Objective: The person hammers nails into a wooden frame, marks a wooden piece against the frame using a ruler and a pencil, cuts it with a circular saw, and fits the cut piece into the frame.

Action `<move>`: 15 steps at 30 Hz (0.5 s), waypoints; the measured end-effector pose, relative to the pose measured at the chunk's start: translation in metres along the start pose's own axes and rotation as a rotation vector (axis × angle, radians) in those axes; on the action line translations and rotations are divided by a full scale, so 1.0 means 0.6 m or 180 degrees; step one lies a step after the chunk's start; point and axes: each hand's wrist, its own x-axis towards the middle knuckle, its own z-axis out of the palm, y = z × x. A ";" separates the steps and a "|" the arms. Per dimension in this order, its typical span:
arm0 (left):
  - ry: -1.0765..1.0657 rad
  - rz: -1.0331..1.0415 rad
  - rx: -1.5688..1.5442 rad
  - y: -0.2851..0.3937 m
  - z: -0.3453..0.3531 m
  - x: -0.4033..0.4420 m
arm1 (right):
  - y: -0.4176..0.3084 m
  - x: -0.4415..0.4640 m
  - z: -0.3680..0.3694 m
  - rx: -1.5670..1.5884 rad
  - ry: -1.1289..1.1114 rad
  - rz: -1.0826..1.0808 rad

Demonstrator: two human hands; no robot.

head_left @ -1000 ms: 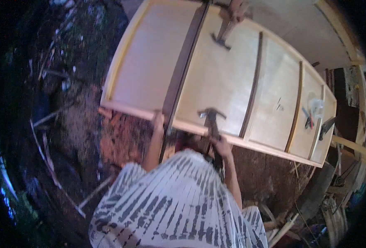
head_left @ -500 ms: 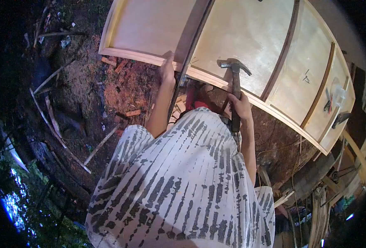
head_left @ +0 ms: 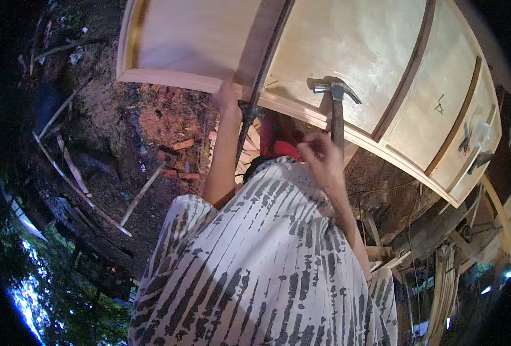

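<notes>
A large pale wooden panel [head_left: 336,46] with a raised frame and dark cross strips lies in front of me. My left hand [head_left: 226,97] grips the near frame edge, fingers partly hidden. A claw hammer [head_left: 337,106] rests head-up on the panel, its handle crossing the frame's near edge. My right hand [head_left: 324,158] is in front of the lower handle, fingers drawn together in a pinch. Whatever it holds, if anything, is too small to make out. A long dark bar [head_left: 267,60] crosses the panel beside my left hand and passes over the edge.
Several nails [head_left: 439,105] lie on the panel. Farther right are a dark-and-red tool [head_left: 465,138], a clear container [head_left: 483,131] and another dark tool [head_left: 479,163]. Wood offcuts [head_left: 183,144] and sticks [head_left: 82,187] litter the ground; stacked timber [head_left: 443,288] stands lower right.
My right hand has come off the hammer handle and moved up and left, fingers now pinched. The hammer stays on the panel. My left hand remains on the frame edge while the view shifts slightly.
</notes>
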 end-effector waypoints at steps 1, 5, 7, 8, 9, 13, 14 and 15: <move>-0.0048 -0.0135 -0.0350 -0.004 -0.004 -0.002 | 0.009 0.009 0.031 0.0991 -0.0279 0.0247; -0.0112 -0.0532 -0.0824 0.055 -0.011 -0.055 | 0.043 0.100 0.100 0.5032 -0.0236 0.1395; -0.0203 -0.0435 -0.1074 0.067 -0.010 -0.054 | 0.033 0.142 0.116 0.5389 -0.0095 0.1425; -0.0120 -0.0439 -0.1102 0.068 -0.011 -0.051 | 0.027 0.157 0.124 0.5688 0.0015 0.1402; -0.0029 -0.0435 -0.1142 0.067 -0.010 -0.047 | 0.039 0.170 0.146 0.5627 0.0028 0.1497; 0.0393 -0.0659 -0.0869 0.058 -0.010 -0.044 | 0.034 0.185 0.183 0.5434 -0.0013 0.1651; 0.0541 -0.0540 -0.0610 0.064 -0.020 -0.054 | 0.023 0.171 0.182 0.5411 0.0054 0.1750; 0.0669 -0.0407 -0.0359 0.063 -0.024 -0.053 | 0.023 0.171 0.184 0.5387 0.0116 0.1825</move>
